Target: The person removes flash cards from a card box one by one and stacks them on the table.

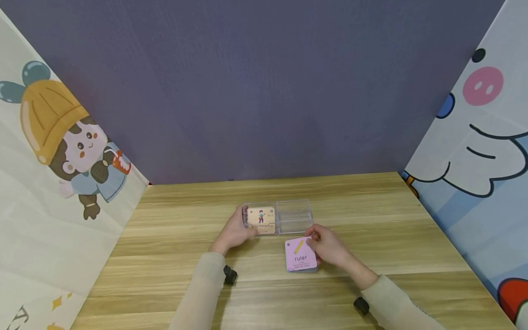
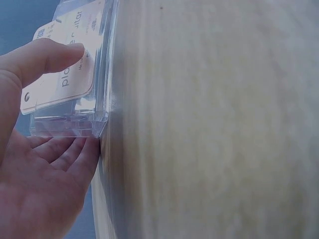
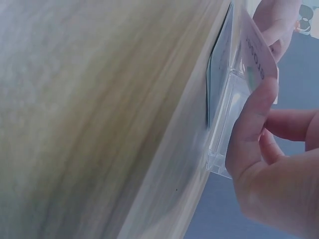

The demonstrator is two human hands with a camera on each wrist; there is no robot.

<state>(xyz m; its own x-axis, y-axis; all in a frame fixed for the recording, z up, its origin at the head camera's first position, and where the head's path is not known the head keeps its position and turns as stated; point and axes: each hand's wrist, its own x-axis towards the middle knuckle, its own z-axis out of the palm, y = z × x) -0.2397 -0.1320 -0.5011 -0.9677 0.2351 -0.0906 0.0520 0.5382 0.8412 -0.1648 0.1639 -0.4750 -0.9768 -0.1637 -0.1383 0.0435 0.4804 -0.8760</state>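
Observation:
A hinged clear plastic box (image 1: 294, 216) lies opened out on the table. Its left half holds cream cards, the top card (image 1: 267, 215) showing a figure with a guitar. My left hand (image 1: 234, 230) grips that half at its left end, the thumb near the front edge; in the left wrist view the fingers reach along the box's end wall. In front of the right half, my right hand (image 1: 330, 247) pinches a pink "ruler" card (image 1: 294, 260) by its right edge. The right wrist view shows "eraser" on this card's other face (image 3: 256, 50). Bluish cards (image 3: 219, 74) lie under it.
The wood-grain table (image 1: 165, 256) runs back to a dark purple-grey panel (image 1: 264, 91). Cartoon-printed sheets stand at the left (image 1: 24, 192) and right (image 1: 462, 151). Both forearms in pale sleeves come in from the front, with a small black device at each wrist.

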